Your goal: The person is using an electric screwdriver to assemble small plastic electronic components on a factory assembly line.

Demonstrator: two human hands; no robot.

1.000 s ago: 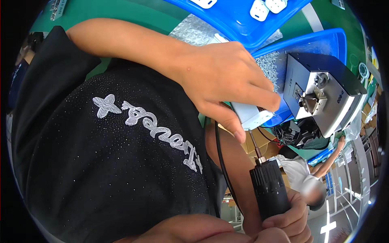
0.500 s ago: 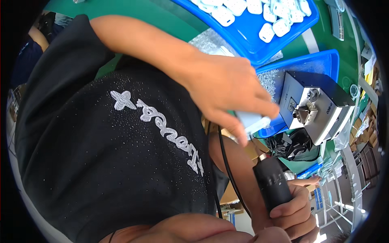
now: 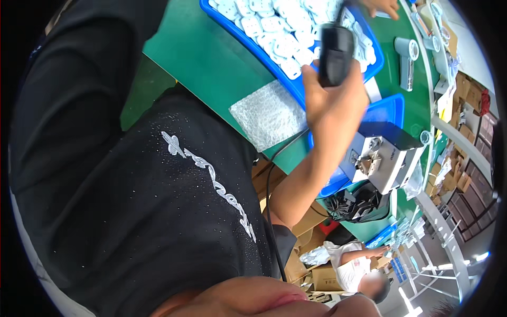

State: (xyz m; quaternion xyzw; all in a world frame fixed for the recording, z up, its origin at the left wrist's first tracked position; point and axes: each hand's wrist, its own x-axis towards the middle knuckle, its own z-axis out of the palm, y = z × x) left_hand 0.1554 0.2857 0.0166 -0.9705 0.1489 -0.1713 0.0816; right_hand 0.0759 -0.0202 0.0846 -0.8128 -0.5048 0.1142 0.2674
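My right hand (image 3: pixel 338 103) is closed round a black electric screwdriver (image 3: pixel 336 55), held up over the blue tray (image 3: pixel 296 95) of white plastic housings (image 3: pixel 272 24). A narrow dark end of the screwdriver runs up toward the top edge, blurred. Its black cable (image 3: pixel 270 195) loops below my forearm. At the top edge, beyond the tray, only the fingers of my left hand (image 3: pixel 383 8) show. They look spread, with nothing visible in them; the rest of that forearm lies out of view. A sheet of bubble wrap (image 3: pixel 269 116) lies beside the tray.
A silver and black screw feeder (image 3: pixel 388 156) stands in a second blue tray (image 3: pixel 396 108) to the right. Past it are a black bag (image 3: pixel 364 203) and a white handheld device (image 3: pixel 405 61). A person in white (image 3: pixel 348 264) works near cardboard boxes.
My right hand has carried the screwdriver up and away from me, over the housings. My left hand has left the middle for the top edge; the white piece it held is out of sight.
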